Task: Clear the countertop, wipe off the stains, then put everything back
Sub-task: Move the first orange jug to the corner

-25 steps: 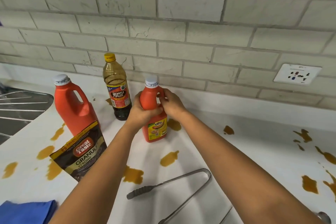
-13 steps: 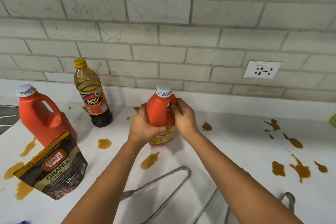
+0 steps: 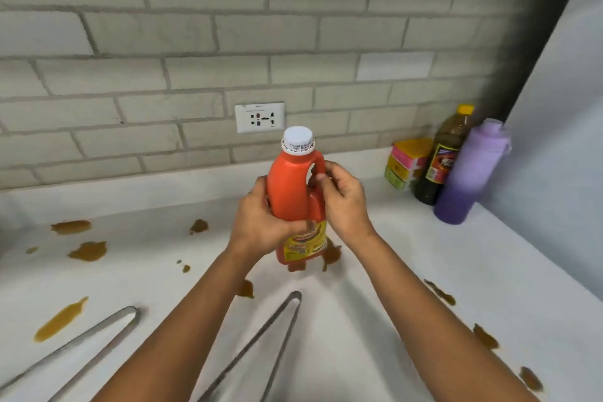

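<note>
Above the stained countertop [image 3: 408,271], both hands grip the orange bottle [image 3: 290,189] upright.

You've got a smooth orange plastic bottle [image 3: 290,192] with ribbed white plastic cap [image 3: 298,139]. Countertop [image 3: 375,320] is smooth, matt white, with brown stains [image 3: 88,250]. Tongs [image 3: 261,336] look brushed metal. Wall tiles [image 3: 195,26] matt, slightly rough. Purple bottle [image 3: 470,179] matt plastic.

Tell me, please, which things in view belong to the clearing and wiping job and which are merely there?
Job in hand:
orange bottle, held by left hand and right hand
brown stains
white countertop
metal tongs
dark sauce bottle
purple flask
stacked sponges

Merely there:
wall socket
brick-tiled wall
</note>
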